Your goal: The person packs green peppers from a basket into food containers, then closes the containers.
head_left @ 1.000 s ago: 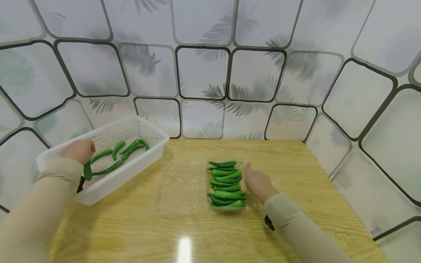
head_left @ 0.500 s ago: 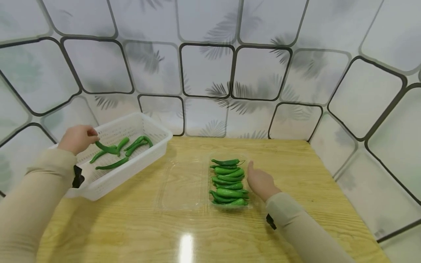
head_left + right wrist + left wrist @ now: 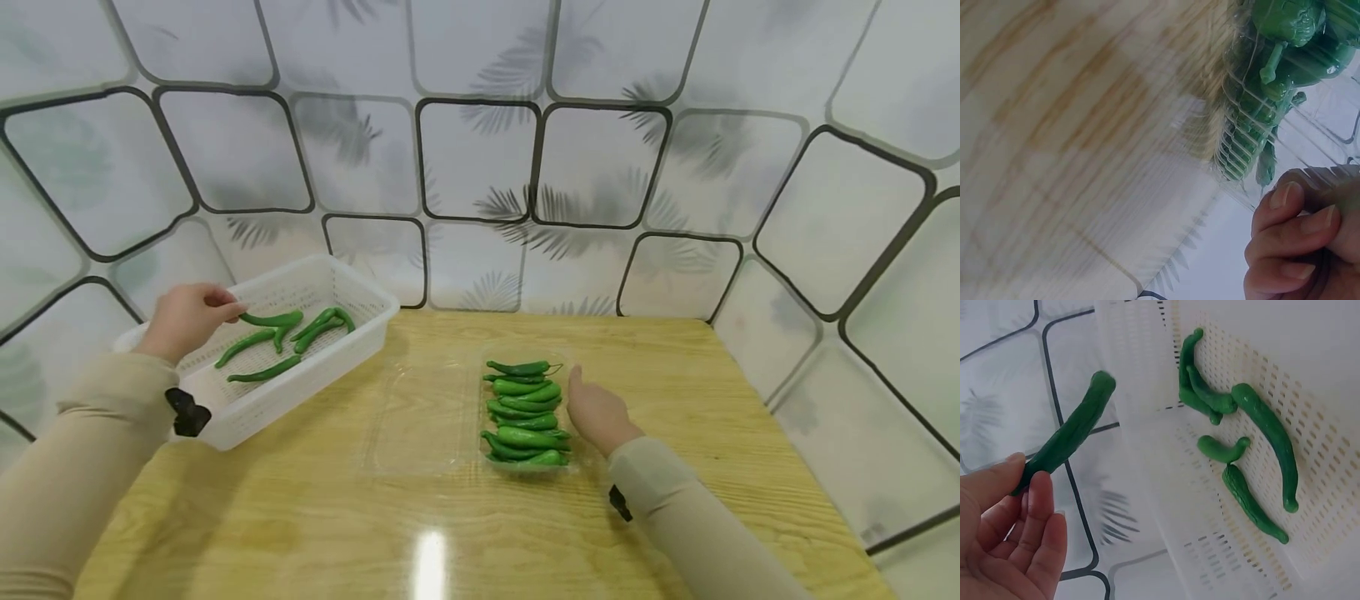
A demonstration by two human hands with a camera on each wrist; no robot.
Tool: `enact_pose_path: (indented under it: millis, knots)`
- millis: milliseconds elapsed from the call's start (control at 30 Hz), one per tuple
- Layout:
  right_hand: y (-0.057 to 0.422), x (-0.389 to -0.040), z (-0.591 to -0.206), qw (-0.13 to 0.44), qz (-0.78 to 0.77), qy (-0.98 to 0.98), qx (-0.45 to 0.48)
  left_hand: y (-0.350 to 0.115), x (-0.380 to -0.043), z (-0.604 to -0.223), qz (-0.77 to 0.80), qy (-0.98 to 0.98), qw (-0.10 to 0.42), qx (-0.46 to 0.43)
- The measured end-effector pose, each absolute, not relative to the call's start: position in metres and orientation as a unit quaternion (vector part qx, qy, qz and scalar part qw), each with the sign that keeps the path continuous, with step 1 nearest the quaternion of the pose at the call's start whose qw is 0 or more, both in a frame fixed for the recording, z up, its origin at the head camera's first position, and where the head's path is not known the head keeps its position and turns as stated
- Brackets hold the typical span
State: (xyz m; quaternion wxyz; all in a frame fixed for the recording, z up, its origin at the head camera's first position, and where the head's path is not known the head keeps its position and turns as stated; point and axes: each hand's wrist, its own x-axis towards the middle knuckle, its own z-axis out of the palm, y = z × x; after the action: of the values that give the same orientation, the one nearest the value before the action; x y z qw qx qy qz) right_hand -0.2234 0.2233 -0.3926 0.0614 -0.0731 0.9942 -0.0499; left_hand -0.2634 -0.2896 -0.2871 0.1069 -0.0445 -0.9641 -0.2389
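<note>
My left hand (image 3: 187, 317) pinches one end of a green chili pepper (image 3: 1071, 431) between thumb and fingers, at the back-left side of the white basket (image 3: 315, 402). Several loose green peppers (image 3: 1269, 440) lie on the basket's perforated floor. To the right, a clear plastic container (image 3: 487, 475) holds a stack of green peppers (image 3: 528, 421) lying crosswise. My right hand (image 3: 600, 412) is at the container's right side, fingers curled at its edge. In the right wrist view, the ridged clear rim partly covers the hand, and the peppers (image 3: 1285, 25) show through the plastic wall.
The container's clear lid (image 3: 416, 421) lies folded out flat on its left, between the container and the basket. All stand on a wooden table (image 3: 360, 533). A patterned wall (image 3: 472, 267) rises behind the table and along both sides.
My left hand has come up inside the basket with a pepper pinched in its fingers and shifted slightly right. The right hand has stayed beside the container.
</note>
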Motion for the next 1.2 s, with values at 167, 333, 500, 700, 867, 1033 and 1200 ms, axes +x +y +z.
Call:
enact_pose_path:
  millis: [167, 333, 500, 700, 867, 1033, 1200]
  knots:
    - [0.225, -0.224, -0.395, 0.045, -0.036, 0.994, -0.088, -0.28, -0.26, -0.291, -0.275, -0.953, 0.124, -0.026]
    - [0.226, -0.225, -0.397, 0.05, -0.038, 0.994, -0.087, -0.266, -0.26, -0.296, -0.314, -0.939, 0.138, -0.021]
    - [0.224, -0.225, -0.395, 0.059, -0.046, 0.994, -0.076, -0.25, -0.26, -0.301, -0.351, -0.926, 0.135, -0.028]
    - [0.222, -0.224, -0.393, 0.053, -0.038, 0.995, -0.077, -0.224, -0.257, -0.306, -0.359, -0.923, 0.125, -0.069]
    - [0.221, -0.223, -0.392, 0.059, -0.043, 0.994, -0.079, -0.199, -0.253, -0.31, -0.376, -0.914, 0.11, -0.104]
    - [0.222, -0.223, -0.393, 0.063, -0.05, 0.994, -0.073, -0.172, -0.253, -0.316, -0.405, -0.9, 0.087, -0.14]
    - [0.223, -0.224, -0.392, 0.062, -0.052, 0.994, -0.069, -0.143, -0.251, -0.324, -0.453, -0.873, 0.052, -0.171]
